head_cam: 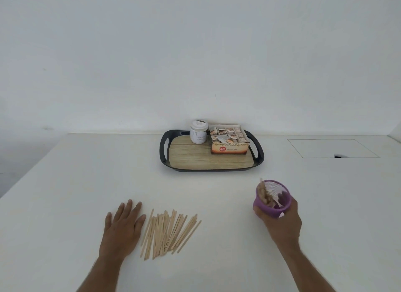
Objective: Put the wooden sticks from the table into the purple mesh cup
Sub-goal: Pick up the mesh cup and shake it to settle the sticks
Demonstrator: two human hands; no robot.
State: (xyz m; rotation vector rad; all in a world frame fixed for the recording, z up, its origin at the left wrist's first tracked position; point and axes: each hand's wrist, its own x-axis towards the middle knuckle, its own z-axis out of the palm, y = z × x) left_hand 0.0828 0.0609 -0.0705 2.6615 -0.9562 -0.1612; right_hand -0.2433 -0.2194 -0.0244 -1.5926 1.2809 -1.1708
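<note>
Right hand (pixel 280 223) grips the purple mesh cup (pixel 273 199), tilted, sticks inside. Left hand (pixel 122 228) lies flat and open on the tabletop (pixel 217 205), just left of the loose wooden sticks (pixel 168 232).

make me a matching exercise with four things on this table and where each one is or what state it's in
Things
1. purple mesh cup
2. loose pile of wooden sticks
3. white labelled jar
4. left hand

Places or states
A. standing on the black-rimmed wood-pattern tray, beside the open tea box
B. flat on the white table, fingers straight, left of the pile
C. gripped by the right hand, some sticks already inside
D. lying on the table between the two hands

Pairs: 1-C, 2-D, 3-A, 4-B
</note>
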